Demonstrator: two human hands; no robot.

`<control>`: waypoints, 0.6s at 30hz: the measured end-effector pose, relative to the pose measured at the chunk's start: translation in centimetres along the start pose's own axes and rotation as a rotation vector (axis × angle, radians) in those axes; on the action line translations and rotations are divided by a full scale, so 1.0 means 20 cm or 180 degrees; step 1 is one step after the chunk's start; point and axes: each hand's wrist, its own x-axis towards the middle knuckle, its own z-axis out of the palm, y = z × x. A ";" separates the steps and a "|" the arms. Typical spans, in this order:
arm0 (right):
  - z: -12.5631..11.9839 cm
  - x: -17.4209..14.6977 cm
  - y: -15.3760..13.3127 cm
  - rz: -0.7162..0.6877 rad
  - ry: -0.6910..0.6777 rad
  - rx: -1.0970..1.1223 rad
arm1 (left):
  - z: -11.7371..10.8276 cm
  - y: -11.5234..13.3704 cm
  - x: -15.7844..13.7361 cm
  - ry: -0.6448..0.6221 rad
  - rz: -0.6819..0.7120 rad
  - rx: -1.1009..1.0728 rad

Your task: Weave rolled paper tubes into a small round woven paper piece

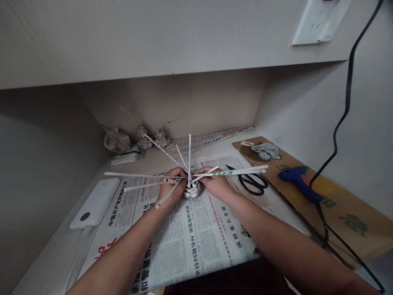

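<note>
A small round basket woven from rolled newspaper is held over the newspaper sheets. Long paper strips fan out from its top on several sides. My left hand is closed around the basket's left side, with strips crossing over the fingers. On the other side my right hand grips the basket near its top, and a pair of strips runs across that hand to the right. The fingertips of both hands are partly hidden behind the strips.
Black scissors lie right of the hands. A blue glue gun with a black cable rests on cardboard. At left is a white power bank-like device. Two woven pieces and paper rods sit behind, under an overhanging panel.
</note>
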 end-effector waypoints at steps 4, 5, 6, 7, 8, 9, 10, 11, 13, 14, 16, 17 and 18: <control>0.02 0.01 0.03 0.0362 0.0172 0.0387 | 0.02 0.01 0.00 0.0076 -0.0156 -0.0250; 0.02 0.01 0.04 0.0531 0.0177 0.0544 | 0.02 0.02 0.00 0.0074 -0.0192 -0.0330; 0.03 0.01 0.04 0.0697 0.0180 0.0695 | 0.02 0.03 0.00 0.0062 -0.0226 -0.0419; 0.03 0.01 0.04 0.0828 0.0178 0.0815 | 0.03 0.04 0.00 0.0036 -0.0262 -0.0499; 0.03 0.01 0.03 0.0902 0.0171 0.0882 | 0.03 0.05 0.00 0.0005 -0.0304 -0.0554; 0.03 0.01 0.03 0.0918 0.0174 0.0897 | 0.03 0.06 0.00 -0.0009 -0.0350 -0.0580; 0.03 0.01 0.04 0.0900 0.0184 0.0874 | 0.02 0.08 0.01 -0.0017 -0.0395 -0.0575; 0.03 0.01 0.04 0.0863 0.0200 0.0826 | 0.02 0.09 0.01 -0.0028 -0.0439 -0.0549; 0.02 0.02 0.06 0.0754 0.0238 0.0684 | 0.01 0.10 0.02 -0.0074 -0.0514 -0.0490; 0.02 0.02 0.07 0.0694 0.0251 0.0599 | 0.01 0.10 0.02 -0.0103 -0.0545 -0.0485; 0.02 0.02 0.09 0.0577 0.0251 0.0444 | 0.00 0.10 0.03 -0.0173 -0.0581 -0.0511; 0.01 0.03 0.09 0.0546 0.0245 0.0404 | 0.00 0.10 0.03 -0.0193 -0.0574 -0.0527; 0.01 0.02 0.09 0.0564 0.0249 0.0402 | 0.00 0.10 0.02 -0.0201 -0.0550 -0.0542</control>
